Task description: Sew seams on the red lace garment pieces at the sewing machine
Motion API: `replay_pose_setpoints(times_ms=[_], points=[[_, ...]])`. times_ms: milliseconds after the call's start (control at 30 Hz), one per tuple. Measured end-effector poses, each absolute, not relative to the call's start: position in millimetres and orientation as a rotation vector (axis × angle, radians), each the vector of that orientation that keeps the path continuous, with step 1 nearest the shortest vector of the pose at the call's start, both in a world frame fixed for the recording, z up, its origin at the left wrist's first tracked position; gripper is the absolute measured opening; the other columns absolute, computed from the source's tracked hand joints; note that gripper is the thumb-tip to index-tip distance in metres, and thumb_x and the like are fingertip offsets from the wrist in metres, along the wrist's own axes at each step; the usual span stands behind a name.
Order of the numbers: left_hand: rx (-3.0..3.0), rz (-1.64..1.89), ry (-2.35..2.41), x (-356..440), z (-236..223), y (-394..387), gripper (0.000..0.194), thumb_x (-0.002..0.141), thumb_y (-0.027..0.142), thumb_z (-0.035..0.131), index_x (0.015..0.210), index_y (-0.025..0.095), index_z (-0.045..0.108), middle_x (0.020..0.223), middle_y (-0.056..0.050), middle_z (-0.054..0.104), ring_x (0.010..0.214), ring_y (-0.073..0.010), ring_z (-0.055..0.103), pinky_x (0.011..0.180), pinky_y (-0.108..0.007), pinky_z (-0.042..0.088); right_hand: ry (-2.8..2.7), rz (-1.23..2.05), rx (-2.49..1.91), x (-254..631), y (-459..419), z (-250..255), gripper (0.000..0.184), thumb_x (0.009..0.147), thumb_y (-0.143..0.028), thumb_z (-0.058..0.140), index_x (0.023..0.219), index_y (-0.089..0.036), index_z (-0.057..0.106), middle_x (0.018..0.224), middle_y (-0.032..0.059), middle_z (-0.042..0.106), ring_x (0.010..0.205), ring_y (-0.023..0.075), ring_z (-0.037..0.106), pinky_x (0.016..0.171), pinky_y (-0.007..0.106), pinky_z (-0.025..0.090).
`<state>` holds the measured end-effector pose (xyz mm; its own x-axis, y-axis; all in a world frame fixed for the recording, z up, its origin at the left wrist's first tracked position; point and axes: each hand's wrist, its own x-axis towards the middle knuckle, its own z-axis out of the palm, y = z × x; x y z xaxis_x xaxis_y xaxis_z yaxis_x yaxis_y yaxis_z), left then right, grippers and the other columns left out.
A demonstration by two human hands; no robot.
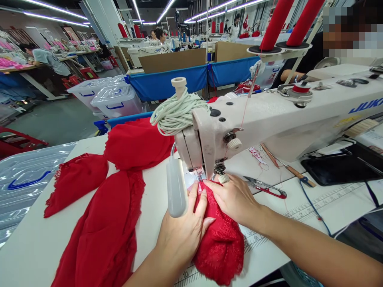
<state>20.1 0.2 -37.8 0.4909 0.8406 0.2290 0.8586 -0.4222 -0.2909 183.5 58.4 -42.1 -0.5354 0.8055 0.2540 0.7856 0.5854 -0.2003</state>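
Note:
A piece of red lace fabric (pixel 223 243) runs from the table's front edge up under the presser foot (pixel 200 174) of a white sewing machine (pixel 239 115). My left hand (pixel 182 227) lies on its left side, fingers stretched forward near the needle, thumb apart over the lace. From the right, my right hand (pixel 235 197) rests on the fabric, fingertips flat beside the presser foot. The fabric under both hands is partly hidden. Left of the machine head, a grey paddle-shaped part (pixel 176 187) hangs just above my left hand.
Red fabric pieces (pixel 101 235) spread over the left of the white table (pixel 155 207). Scissors (pixel 266 187), a wooden-handled tool (pixel 301 175) and a dark tablet (pixel 344 163) lie right. Thread cones (pixel 277 24) stand above. Clear plastic boxes (pixel 115 97) sit beyond; co-workers are farther off.

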Motion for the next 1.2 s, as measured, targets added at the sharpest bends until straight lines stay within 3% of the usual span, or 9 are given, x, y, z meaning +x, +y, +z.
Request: replay_pose_setpoints(times_ms=[100,300,467,600,700,800,1000,1200], points=[[-2.365,-0.077,-1.390,21,-36,1,0.046,0.084,0.042,0.057,0.115,0.010,0.064,0.121,-0.018,0.064,0.098,-0.0300,0.062,0.072,-0.039,0.052,-2.509,0.079,-1.299,183,58,-42,0.022,0.090,-0.018,0.050,0.087,-0.022,0.072,0.081,0.0052,0.064,0.070,0.0181,0.053,0.063,0.030,0.033],[-2.474,-0.197,-1.595,19,-34,0,0.040,0.085,0.037,0.054,0.118,0.015,0.061,0.128,-0.015,0.061,0.104,-0.0322,0.060,0.080,-0.044,0.053,-2.526,0.079,-1.295,184,58,-42,0.024,0.090,-0.018,0.049,0.100,-0.024,0.070,0.085,0.0056,0.065,0.073,0.0189,0.054,0.066,0.030,0.034],[-2.246,-0.749,-2.043,3,-17,-11,0.039,0.089,0.031,0.046,0.125,0.015,0.050,0.108,-0.012,0.067,0.095,-0.0258,0.065,0.069,-0.034,0.057,-2.569,0.062,-1.306,185,57,-39,0.027,0.090,-0.014,0.046,0.102,-0.024,0.069,0.091,0.0063,0.066,0.076,0.0191,0.055,0.066,0.030,0.034],[-2.026,-1.197,-1.634,-3,3,-16,0.052,0.087,0.023,0.053,0.137,0.016,0.039,0.127,-0.015,0.057,0.116,-0.0280,0.056,0.092,-0.042,0.051,-2.603,0.089,-1.313,185,57,-35,0.030,0.089,-0.013,0.047,0.108,-0.024,0.066,0.088,0.0060,0.066,0.077,0.0197,0.055,0.065,0.030,0.034],[-2.097,-1.079,-1.194,-2,8,-13,0.054,0.085,0.004,0.051,0.138,0.014,0.042,0.126,-0.016,0.061,0.118,-0.0254,0.056,0.098,-0.040,0.048,-2.602,0.102,-1.325,185,57,-32,0.029,0.088,-0.013,0.047,0.107,-0.023,0.067,0.088,0.0061,0.067,0.079,0.0203,0.056,0.066,0.030,0.033],[-2.081,-0.947,-1.052,-1,6,-9,0.057,0.080,-0.004,0.056,0.135,0.006,0.045,0.119,-0.021,0.065,0.116,-0.0263,0.059,0.096,-0.039,0.050,-2.608,0.122,-1.340,185,57,-31,0.028,0.088,-0.013,0.046,0.104,-0.022,0.068,0.087,0.0065,0.067,0.079,0.0207,0.056,0.066,0.030,0.033],[-2.061,-0.772,-0.964,-3,6,-8,0.058,0.075,-0.006,0.062,0.131,-0.001,0.048,0.114,-0.025,0.066,0.112,-0.0295,0.060,0.093,-0.040,0.053,-2.589,0.163,-1.328,185,58,-35,0.027,0.088,-0.013,0.046,0.099,-0.021,0.068,0.085,0.0064,0.066,0.076,0.0192,0.055,0.065,0.030,0.031],[-2.068,-0.723,-1.112,1,12,-19,0.061,0.078,-0.003,0.059,0.136,0.002,0.041,0.119,-0.023,0.061,0.113,-0.0297,0.057,0.092,-0.041,0.052,-2.599,0.141,-1.317,186,58,-34,0.031,0.088,-0.013,0.044,0.106,-0.023,0.067,0.088,0.0059,0.066,0.078,0.0198,0.055,0.066,0.030,0.031]])
